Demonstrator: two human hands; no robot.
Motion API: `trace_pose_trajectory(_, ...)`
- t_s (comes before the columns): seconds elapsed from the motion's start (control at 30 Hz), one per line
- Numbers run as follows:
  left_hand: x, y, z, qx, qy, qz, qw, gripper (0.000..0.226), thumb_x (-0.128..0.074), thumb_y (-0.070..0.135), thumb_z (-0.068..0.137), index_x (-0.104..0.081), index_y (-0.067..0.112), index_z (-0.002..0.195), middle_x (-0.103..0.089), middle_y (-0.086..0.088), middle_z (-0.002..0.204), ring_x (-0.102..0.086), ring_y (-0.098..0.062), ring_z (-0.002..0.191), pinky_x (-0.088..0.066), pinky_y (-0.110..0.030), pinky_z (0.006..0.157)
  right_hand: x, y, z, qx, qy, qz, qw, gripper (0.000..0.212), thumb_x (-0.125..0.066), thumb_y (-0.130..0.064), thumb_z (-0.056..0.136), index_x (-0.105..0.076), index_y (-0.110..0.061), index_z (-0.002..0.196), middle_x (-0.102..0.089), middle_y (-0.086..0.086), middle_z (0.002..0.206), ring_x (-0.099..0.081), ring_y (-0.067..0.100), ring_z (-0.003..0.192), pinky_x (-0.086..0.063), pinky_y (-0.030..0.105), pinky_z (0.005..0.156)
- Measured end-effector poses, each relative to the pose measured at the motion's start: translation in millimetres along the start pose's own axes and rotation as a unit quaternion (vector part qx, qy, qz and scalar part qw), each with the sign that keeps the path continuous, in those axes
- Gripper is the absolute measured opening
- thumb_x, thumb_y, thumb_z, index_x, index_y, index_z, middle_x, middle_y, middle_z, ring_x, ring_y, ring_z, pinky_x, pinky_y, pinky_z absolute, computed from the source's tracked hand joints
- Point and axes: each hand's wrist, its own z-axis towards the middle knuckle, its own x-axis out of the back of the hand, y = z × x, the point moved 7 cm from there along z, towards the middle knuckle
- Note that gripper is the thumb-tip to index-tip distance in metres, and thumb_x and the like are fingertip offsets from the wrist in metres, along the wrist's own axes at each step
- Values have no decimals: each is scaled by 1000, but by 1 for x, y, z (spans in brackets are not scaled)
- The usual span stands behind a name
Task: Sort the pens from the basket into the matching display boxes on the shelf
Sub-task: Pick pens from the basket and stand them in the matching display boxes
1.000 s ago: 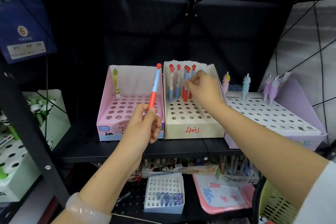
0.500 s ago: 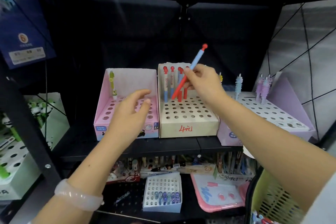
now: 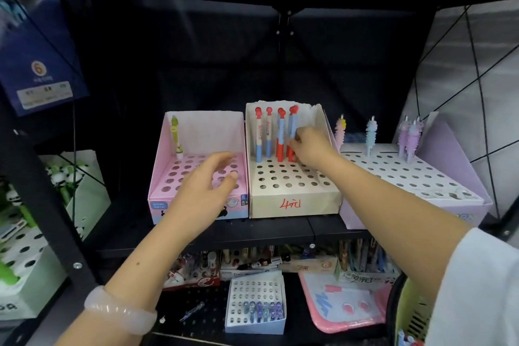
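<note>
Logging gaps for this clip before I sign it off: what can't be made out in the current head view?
- Basket: cut off by the bottom right edge and the sleeve; its contents are mostly unseen.
- Right hand grip on the red-and-blue pen: its fingers cover the lower barrel, so the hole is unseen.
- Left hand: motion-blurred fingertips.
- Lower-shelf labels: too small to read.

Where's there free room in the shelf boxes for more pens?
Pink box: nearly all holes free. Beige box: front rows free, back row crowded where the right hand grips a pen. Purple box: front rows free.
</note>
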Motion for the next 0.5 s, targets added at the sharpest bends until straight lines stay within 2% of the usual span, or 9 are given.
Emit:
trace_pose_trajectory(0.07,-1,1,-1,-4,-3,2,1000,33,-49,25,93,-48,30,125,-49,21,117,-44,-1,114,-30,-21,96,-8,3,1,-10,-14,-14,1000,19,-43,-21,98,-57,-9,95,-51,-1,70,-49,11,62,-37,22,53)
trace_pose_trajectory(0.13,0,2,-3,-9,2,0,1000,29,-49,25,93,-48,34,121,-49,22,115,-45,-1,113,-31,-21,95,-11,6,2,-28,-13,-7,999,15,-46,-21,96,-55,-11,88,-47,-3,66,-45,9,59,-32,21,49)
trace_pose_trajectory(0.2,1,7,-5,-11,12,-8,1000,28,-50,22,93,-50,33,118,-51,23,113,-47,-2,112,-31,-20,94,-6,6,0,-34,-8,-4,999,18,-51,-21,94,-53,-13,78,-48,-2,64,-46,9,58,-32,20,50)
trace_pose_trajectory(0.27,-1,16,-8,-17,18,-32,999,27,-50,17,93,-51,34,114,-53,25,109,-50,-1,109,-34,-20,94,8,4,-7,-27,10,4,1000,13,-52,-19,92,-57,-13,81,-50,-3,67,-52,11,67,-40,20,64)
trace_pose_trajectory(0.3,-5,24,-9,-23,16,-46,999,27,-50,16,93,-51,36,112,-53,26,108,-51,3,107,-36,-17,93,17,1,-14,-16,18,13,1000,10,-52,-18,91,-60,-13,93,-51,-3,70,-56,13,80,-39,20,77)
trace_pose_trajectory(0.37,-19,42,-16,-43,-4,-68,997,26,-50,18,93,-51,39,108,-55,27,108,-51,12,103,-38,-6,87,34,-4,-33,10,10,63,998,25,-52,-19,89,-59,-14,113,-55,-3,78,-56,13,104,-30,22,98)
trace_pose_trajectory(0.4,-30,51,-20,-53,-22,-79,995,26,-50,19,93,-50,41,106,-55,26,108,-50,15,101,-38,-2,83,41,-7,-45,30,-5,103,994,25,-53,-19,89,-60,-16,113,-60,-3,84,-58,14,106,-34,26,102)
trace_pose_trajectory(0.43,-43,59,-26,-58,-44,-94,993,26,-50,19,93,-50,42,106,-56,24,109,-50,15,101,-37,1,80,48,-8,-60,53,-22,143,988,22,-54,-20,89,-61,-17,109,-64,-2,90,-61,15,102,-42,29,99)
trace_pose_trajectory(0.5,-75,68,-38,-56,-88,-120,987,25,-50,20,93,-50,40,107,-58,22,108,-52,13,100,-38,1,79,61,0,-93,80,-61,210,973,14,-54,-20,92,-61,-17,103,-68,1,93,-66,11,89,-54,21,78)
